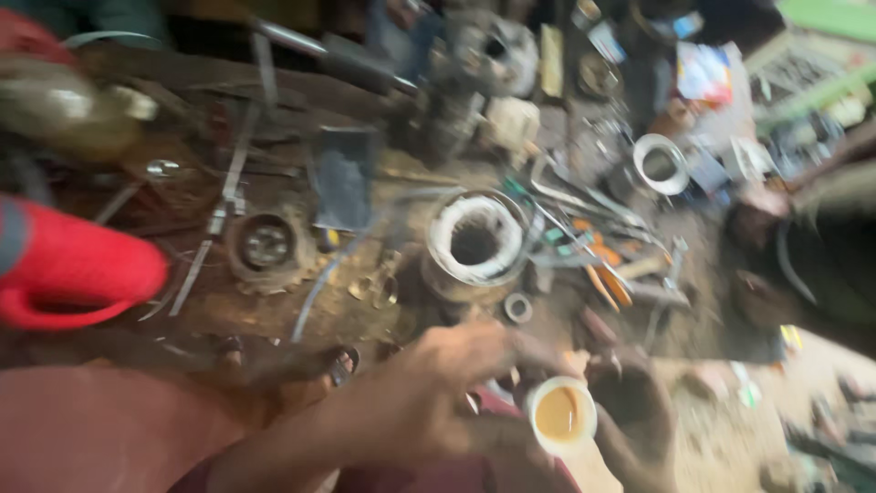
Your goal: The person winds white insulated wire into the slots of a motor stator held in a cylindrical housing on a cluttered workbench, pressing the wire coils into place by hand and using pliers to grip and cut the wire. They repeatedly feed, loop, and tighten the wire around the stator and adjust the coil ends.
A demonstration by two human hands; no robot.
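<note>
Head view | you're pinching a small white cup of brown drink, left hand and right hand fingers closed on its rim | light, spill-prone, so probably grip the sides.

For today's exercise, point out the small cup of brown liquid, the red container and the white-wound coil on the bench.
Cup (562, 415), head view, on the brown liquid.
Red container (78, 265), head view, on its side.
Coil (452, 228), head view, on the white winding.
</note>
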